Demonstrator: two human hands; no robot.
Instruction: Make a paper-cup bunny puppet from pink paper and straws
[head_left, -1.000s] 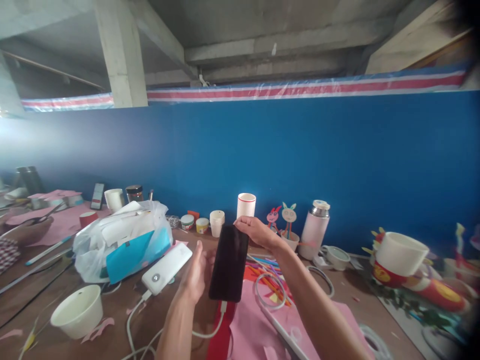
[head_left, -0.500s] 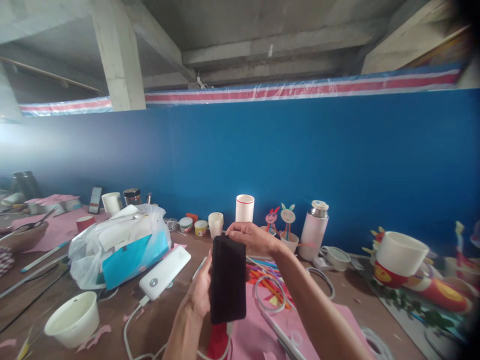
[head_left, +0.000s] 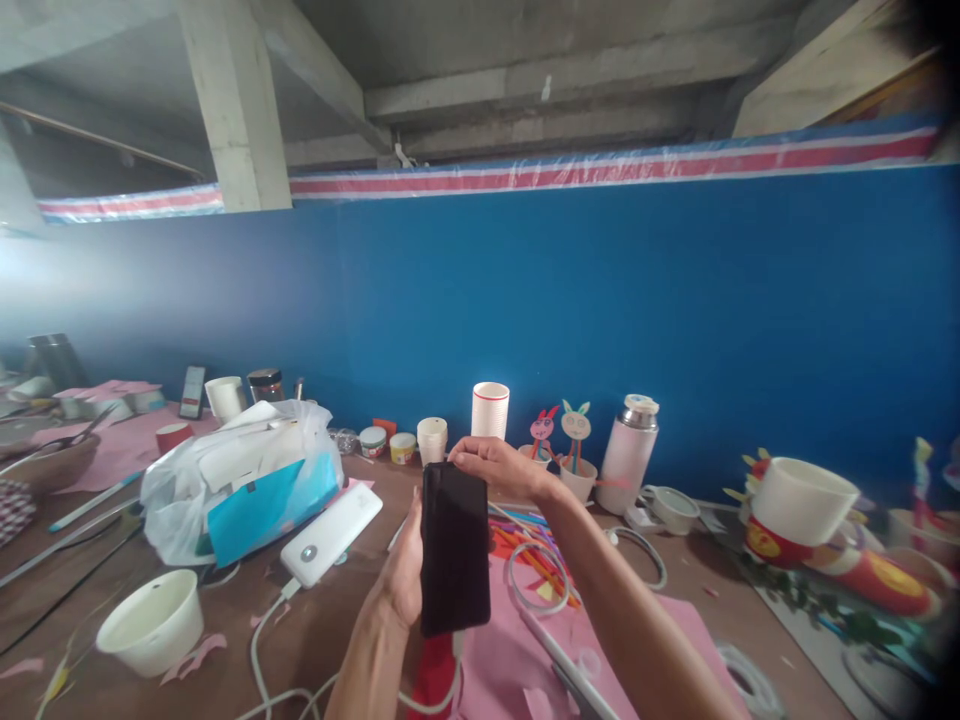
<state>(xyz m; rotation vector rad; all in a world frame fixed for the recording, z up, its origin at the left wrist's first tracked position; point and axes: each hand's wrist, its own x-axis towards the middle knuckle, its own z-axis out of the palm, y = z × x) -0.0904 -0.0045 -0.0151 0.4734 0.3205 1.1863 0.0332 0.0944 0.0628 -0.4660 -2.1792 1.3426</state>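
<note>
A black smartphone [head_left: 454,550] is held upright in front of me, its dark face showing. My left hand [head_left: 401,575] grips it along the left side, mostly behind the edge. At its top edge, the bent fingers of my right hand [head_left: 499,467] press together against the phone; what the fingertips do behind it is hidden. A white cable [head_left: 457,670] reaches up to the phone's bottom edge, but I cannot tell whether it is plugged in. To the left lies a white power bank [head_left: 334,535] with a cable in its near end.
Pink paper [head_left: 499,650] and colourful sticks [head_left: 536,560] lie behind the phone. A plastic bag [head_left: 172,500], white bowl [head_left: 154,625], stacked paper cups [head_left: 490,410], thermos [head_left: 628,460] and rabbit-like figures [head_left: 576,425] stand around. A blue partition [head_left: 600,290] closes off the back.
The view has shifted slightly. Both hands keep their places at the phone, which sits a touch higher and further left in the picture.
</note>
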